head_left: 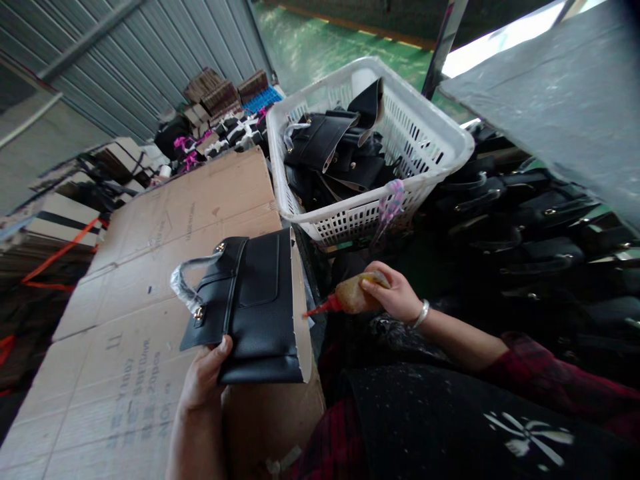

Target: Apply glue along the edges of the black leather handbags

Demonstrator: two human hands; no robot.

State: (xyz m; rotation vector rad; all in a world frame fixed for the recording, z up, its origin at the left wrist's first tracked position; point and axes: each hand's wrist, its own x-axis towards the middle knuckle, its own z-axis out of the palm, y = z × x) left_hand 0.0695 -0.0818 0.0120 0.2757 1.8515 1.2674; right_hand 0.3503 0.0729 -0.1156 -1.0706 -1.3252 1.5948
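Note:
A black handbag [260, 333] lies on its side over the cardboard, its handle [186, 280] wrapped in clear plastic. My left hand [206, 373] grips its near edge, thumb on top. The bag's raw, pale edge [301, 320] faces right. In my right hand [395, 293] is a squeeze bottle [356, 293] of yellowish-brown stuff, fingers wrapped round it. Its red nozzle [320, 307] points left, with the tip at the pale edge; whether it touches I cannot tell.
A white plastic basket [370, 200] holding black bag pieces stands beyond the bag. Flattened cardboard [125, 307] covers the table at left. Several black bags [540, 253] are heaped at right below a grey board [560, 100]. Stacked pieces [215, 93] sit against the corrugated wall.

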